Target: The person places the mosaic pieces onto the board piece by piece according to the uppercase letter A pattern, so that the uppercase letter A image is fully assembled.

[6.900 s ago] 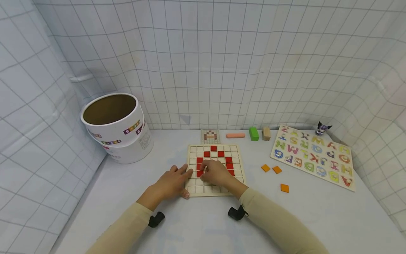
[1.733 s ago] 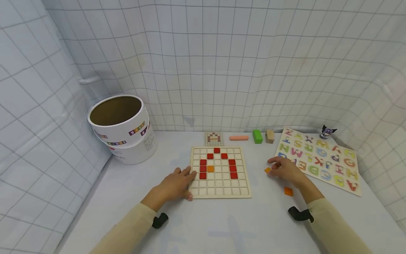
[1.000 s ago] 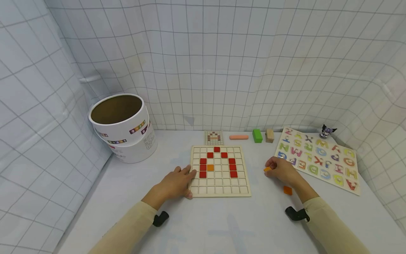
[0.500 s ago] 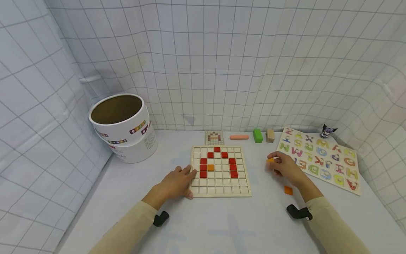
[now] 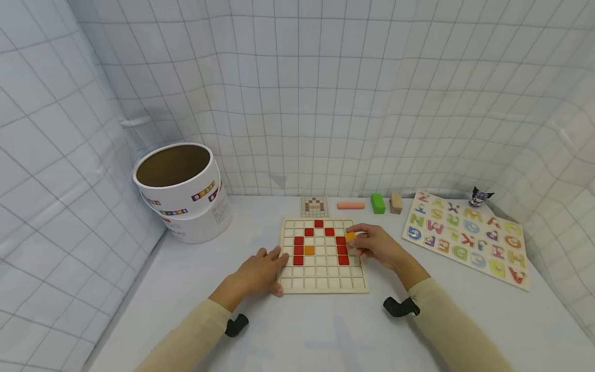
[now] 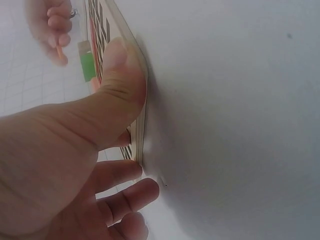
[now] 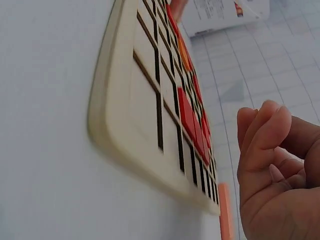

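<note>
My right hand [image 5: 380, 247] pinches an orange square tile [image 5: 350, 237] between thumb and fingertips, over the right side of the wooden grid board [image 5: 321, 283]. In the left wrist view an orange edge of the tile shows at those fingertips. Red tiles [image 5: 298, 250] form an arch in the board's cells, and one orange tile [image 5: 309, 250] lies inside the arch's left leg. My left hand [image 5: 257, 271] rests at the board's left edge, fingers extended onto the rim. In the left wrist view its thumb [image 6: 116, 82] lies over the board's edge.
Behind the board lie a small pattern card [image 5: 314, 206], a salmon stick [image 5: 350, 205], a green block [image 5: 378, 203] and a wooden block [image 5: 396, 203]. An alphabet puzzle board [image 5: 465, 235] and a small figurine [image 5: 479, 197] stand right; a white bucket [image 5: 186, 206] stands left.
My right hand has carried the orange tile left from the table to above the board. Earlier, an orange tile was set among the red ones. The left hand has stayed at the board's edge.
</note>
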`<move>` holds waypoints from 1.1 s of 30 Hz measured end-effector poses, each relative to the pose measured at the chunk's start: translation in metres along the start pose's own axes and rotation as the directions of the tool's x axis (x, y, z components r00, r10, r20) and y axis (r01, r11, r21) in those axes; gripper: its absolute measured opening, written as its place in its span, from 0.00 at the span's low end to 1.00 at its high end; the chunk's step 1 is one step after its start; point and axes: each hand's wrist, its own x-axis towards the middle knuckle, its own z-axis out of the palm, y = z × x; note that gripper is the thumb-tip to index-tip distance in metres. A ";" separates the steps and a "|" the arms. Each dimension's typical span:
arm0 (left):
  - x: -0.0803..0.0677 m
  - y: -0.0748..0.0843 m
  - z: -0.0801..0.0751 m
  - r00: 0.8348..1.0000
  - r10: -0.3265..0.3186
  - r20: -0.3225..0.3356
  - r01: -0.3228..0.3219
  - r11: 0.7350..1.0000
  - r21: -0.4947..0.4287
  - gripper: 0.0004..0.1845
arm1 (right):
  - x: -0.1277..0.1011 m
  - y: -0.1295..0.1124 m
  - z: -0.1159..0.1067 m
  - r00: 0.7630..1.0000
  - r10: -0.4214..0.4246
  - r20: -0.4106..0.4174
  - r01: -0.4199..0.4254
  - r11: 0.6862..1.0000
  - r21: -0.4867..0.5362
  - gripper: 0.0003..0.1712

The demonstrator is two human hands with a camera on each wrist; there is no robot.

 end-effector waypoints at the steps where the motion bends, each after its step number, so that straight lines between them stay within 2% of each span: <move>1: 0.000 0.000 0.000 1.000 0.002 -0.001 -0.002 1.000 0.004 0.49 | 0.004 -0.001 0.009 1.000 0.003 0.017 -0.003 1.000 0.008 0.27; 3: 0.000 0.001 0.000 1.000 0.003 -0.005 -0.003 1.000 0.007 0.49 | 0.012 -0.002 0.026 0.999 0.008 0.049 -0.009 1.000 0.019 0.26; 6: 0.000 0.001 -0.001 1.000 0.002 -0.006 -0.002 1.000 0.008 0.48 | 0.021 -0.002 0.048 0.997 0.014 0.079 -0.012 1.000 -0.024 0.25; 9: -0.001 0.001 -0.001 1.000 0.003 -0.001 -0.003 1.000 0.003 0.48 | 0.027 -0.002 0.064 0.999 0.001 0.044 0.008 0.982 -0.190 0.21; 11: -0.001 0.000 -0.001 1.000 0.003 0.002 -0.003 1.000 0.001 0.48 | 0.030 -0.004 0.072 1.000 -0.027 -0.001 0.025 0.938 -0.346 0.17; 14: 0.000 -0.001 -0.001 1.000 0.000 0.006 0.000 1.000 -0.001 0.49 | 0.034 -0.007 0.079 0.995 -0.086 -0.052 0.043 0.835 -0.549 0.13; 17: 0.002 -0.002 0.000 1.000 -0.002 0.011 0.002 1.000 0.000 0.49 | 0.037 -0.009 0.084 0.990 -0.123 -0.062 0.054 0.763 -0.644 0.13; 23: 0.003 -0.002 0.002 1.000 0.002 0.007 -0.001 1.000 -0.010 0.49 | 0.038 -0.010 0.086 0.988 -0.135 -0.071 0.046 0.710 -0.703 0.14; 27: 0.003 0.000 0.002 1.000 0.007 0.005 -0.007 1.000 -0.015 0.49 | 0.034 -0.011 0.083 0.987 -0.129 -0.100 0.013 0.668 -0.744 0.19; 30: 0.003 0.000 0.002 1.000 0.009 0.007 -0.008 1.000 -0.017 0.49 | 0.029 -0.011 0.079 0.983 -0.126 -0.131 -0.013 0.672 -0.741 0.19; 33: 0.003 -0.001 0.003 1.000 -0.002 0.009 0.002 1.000 -0.023 0.49 | 0.026 -0.010 0.077 0.983 -0.135 -0.128 -0.002 0.682 -0.732 0.12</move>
